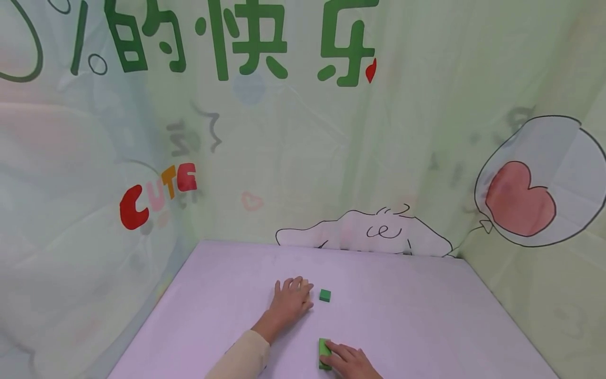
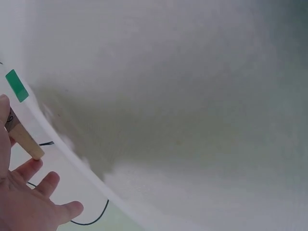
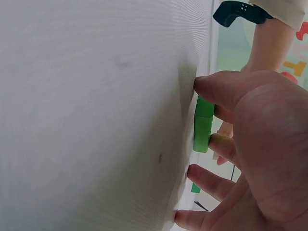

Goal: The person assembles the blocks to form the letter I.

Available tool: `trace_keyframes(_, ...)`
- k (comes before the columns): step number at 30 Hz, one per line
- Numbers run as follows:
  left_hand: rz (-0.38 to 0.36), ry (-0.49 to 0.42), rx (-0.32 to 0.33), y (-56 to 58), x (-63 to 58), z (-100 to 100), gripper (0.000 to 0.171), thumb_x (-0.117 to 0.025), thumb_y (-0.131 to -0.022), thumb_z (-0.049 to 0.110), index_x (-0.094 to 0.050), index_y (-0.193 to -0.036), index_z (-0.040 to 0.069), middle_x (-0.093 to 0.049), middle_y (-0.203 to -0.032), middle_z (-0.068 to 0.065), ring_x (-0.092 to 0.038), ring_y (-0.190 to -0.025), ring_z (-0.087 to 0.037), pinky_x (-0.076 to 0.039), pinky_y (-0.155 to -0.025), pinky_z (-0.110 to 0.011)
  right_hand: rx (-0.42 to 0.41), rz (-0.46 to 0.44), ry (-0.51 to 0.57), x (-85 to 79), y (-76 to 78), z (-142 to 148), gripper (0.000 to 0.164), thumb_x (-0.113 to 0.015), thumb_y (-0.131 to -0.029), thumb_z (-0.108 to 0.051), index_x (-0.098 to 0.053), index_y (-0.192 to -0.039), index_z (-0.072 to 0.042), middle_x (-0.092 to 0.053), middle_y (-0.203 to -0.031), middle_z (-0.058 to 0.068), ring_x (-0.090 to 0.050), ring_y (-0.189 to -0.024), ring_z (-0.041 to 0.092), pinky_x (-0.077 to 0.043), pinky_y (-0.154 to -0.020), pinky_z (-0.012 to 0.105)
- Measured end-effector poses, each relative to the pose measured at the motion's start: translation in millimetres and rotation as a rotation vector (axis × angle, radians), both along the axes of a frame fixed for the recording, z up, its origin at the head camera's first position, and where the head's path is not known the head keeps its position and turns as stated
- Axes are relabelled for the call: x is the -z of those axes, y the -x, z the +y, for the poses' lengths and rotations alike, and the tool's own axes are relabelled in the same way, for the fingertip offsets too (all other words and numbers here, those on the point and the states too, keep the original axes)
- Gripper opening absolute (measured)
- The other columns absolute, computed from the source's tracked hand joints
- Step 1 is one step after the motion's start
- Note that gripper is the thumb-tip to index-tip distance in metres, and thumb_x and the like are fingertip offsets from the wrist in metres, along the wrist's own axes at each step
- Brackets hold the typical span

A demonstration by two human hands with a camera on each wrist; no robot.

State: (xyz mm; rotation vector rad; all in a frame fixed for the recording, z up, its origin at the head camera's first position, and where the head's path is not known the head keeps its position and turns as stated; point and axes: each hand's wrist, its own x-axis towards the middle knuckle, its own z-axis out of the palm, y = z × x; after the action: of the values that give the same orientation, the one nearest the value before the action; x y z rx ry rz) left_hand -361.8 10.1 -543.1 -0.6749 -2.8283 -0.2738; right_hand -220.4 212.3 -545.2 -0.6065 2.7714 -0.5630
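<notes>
Toward the middle of the table, my left hand grips a pale wooden block, mostly covered by the fingers. The left wrist view shows that wooden block between thumb and fingertip, with a darker, marked end. Just right of this hand lies a small dark green block, untouched. Nearer the front, my right hand holds a longer light green block on the table. From the right wrist, the light green block shows between thumb and fingers, while the other fingertips rest on the tabletop.
The pale lilac tabletop runs back to a hanging printed cloth, which also surrounds both sides. A balloon drawing is printed on it at the right. In the right wrist view, a dark band sits by the left sleeve.
</notes>
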Motion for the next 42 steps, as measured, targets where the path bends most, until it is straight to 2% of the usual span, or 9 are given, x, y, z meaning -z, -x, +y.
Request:
trace_keyframes(8,-0.030,-0.029,0.001,2.3,3.9,0.2,0.047,-0.061,-0.102,0.044,-0.059,-0.145,0.026,-0.051,-0.152,-0.009,-0.049,-0.138,-0.035,-0.036,-0.113,-0.068,0.000,0.010,-0.015,-1.2,-1.1,-0.8,0.066,-0.063,-0.084,-0.078,-0.064,-0.134,-0.037,-0.052,-0.155,0.003,-0.053,-0.133,0.038,-0.043,-0.107,0.067)
trace_keyframes(17,-0.100,-0.035,0.004,-7.6,-9.5,4.7,0.049,-0.061,-0.102,0.044,-0.056,-0.148,0.027,-0.049,-0.154,-0.009,-0.048,-0.140,-0.034,-0.035,-0.116,-0.065,-0.005,0.008,-0.024,-1.9,-0.3,0.6,0.066,-0.065,-0.084,-0.077,-0.064,-0.135,-0.036,-0.052,-0.156,0.003,-0.053,-0.133,0.039,-0.042,-0.106,0.070)
trace_keyframes(23,-0.119,-0.043,0.012,-14.9,-17.5,9.5,0.049,-0.063,-0.101,0.043,-0.057,-0.147,0.027,-0.050,-0.154,-0.009,-0.048,-0.139,-0.034,-0.035,-0.116,-0.066,0.004,-0.008,-0.015,-4.5,-0.2,2.1,0.068,-0.067,-0.083,-0.075,-0.064,-0.136,-0.034,-0.051,-0.157,0.004,-0.051,-0.136,0.041,-0.039,-0.106,0.074)
trace_keyframes(33,-0.097,0.012,0.048,-19.8,-13.4,16.2,0.049,-0.063,-0.100,0.048,-0.057,-0.146,0.032,-0.050,-0.154,-0.004,-0.049,-0.139,-0.032,-0.037,-0.115,-0.064,-0.002,0.000,0.016,-1.1,-0.4,1.2,0.069,-0.067,-0.082,-0.076,-0.064,-0.137,-0.034,-0.051,-0.157,0.005,-0.051,-0.136,0.041,-0.039,-0.105,0.075)
trace_keyframes(42,-0.078,-0.004,0.083,-23.6,-6.9,19.3,0.048,-0.064,-0.099,0.050,-0.060,-0.144,0.031,-0.053,-0.151,-0.005,-0.051,-0.137,-0.033,-0.038,-0.112,-0.067,-0.001,-0.020,0.044,0.7,0.7,2.0,0.068,-0.067,-0.082,-0.076,-0.064,-0.137,-0.035,-0.051,-0.157,0.006,-0.049,-0.137,0.043,-0.035,-0.106,0.078)
